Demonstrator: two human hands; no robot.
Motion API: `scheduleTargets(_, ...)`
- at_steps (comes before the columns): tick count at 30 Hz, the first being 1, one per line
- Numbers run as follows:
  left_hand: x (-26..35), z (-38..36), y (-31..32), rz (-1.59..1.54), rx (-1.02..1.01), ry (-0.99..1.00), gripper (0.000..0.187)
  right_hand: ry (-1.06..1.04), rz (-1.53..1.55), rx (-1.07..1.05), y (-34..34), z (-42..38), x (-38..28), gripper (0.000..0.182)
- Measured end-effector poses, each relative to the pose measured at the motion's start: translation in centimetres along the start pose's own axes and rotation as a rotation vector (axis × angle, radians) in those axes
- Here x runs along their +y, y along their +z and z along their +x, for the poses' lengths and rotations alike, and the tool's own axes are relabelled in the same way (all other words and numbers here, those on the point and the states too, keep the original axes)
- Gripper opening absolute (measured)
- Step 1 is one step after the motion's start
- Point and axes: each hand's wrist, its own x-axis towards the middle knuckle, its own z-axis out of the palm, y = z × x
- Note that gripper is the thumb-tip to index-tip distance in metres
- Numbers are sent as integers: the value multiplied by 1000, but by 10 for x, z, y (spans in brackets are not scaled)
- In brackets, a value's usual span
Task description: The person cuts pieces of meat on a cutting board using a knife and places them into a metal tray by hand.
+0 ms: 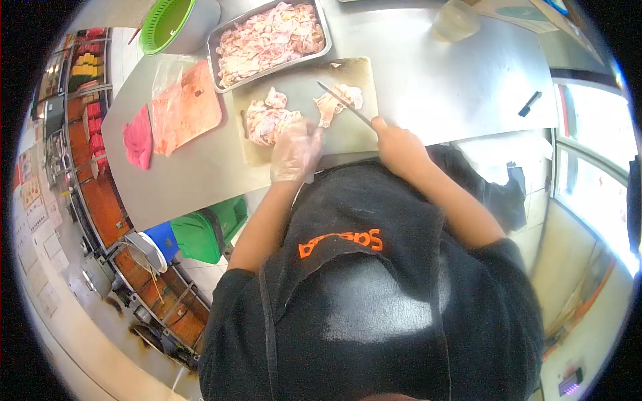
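A pale cutting board (348, 142) lies at the table's near edge. My left hand (296, 150), in a clear glove, is at the board beside a pile of raw meat (267, 119); its fingers are bunched, and what they hold, if anything, is too small to tell. My bare right hand (400, 146) is closed round the handle of a knife (348, 105). The blade points up and left, across a flat piece of raw meat (329, 107) on the board's right half.
Behind the board stands a metal tray (326, 48) of cut meat. Left lie a pink cloth (138, 137) and a stained board under plastic (200, 107). A green basket (150, 41) and bucket stand back left, a clear container (456, 21) back right, a dark object (530, 103) far right.
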Motion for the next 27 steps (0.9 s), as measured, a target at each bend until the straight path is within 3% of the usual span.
scheduleTargets(2, 13, 13, 0, 230, 330, 286, 37, -20, 19, -22, 4, 3, -8, 19)
scheduleTargets(7, 11, 54, 28, 203, 243, 299, 26, -27, 53, 0, 18, 12, -18, 20)
scheduleTargets(9, 13, 59, 27, 295, 84, 273, 24, -15, 32, -25, 18, 14, -20, 20)
scheduleTargets(13, 20, 60, 18, 282, 161, 318, 26, 7, 41, -24, 20, 15, -21, 21)
scheduleTargets(15, 18, 64, 15, 393, 68, 365, 27, 23, 67, -56, 18, 16, -23, 24)
scheduleTargets(25, 14, 69, 16, 402, -25, 372, 26, 45, 120, -36, 29, 31, -28, 24)
scheduleTargets(27, 20, 65, 15, 396, -94, 346, 27, -47, 159, 82, 43, 47, -25, 20)
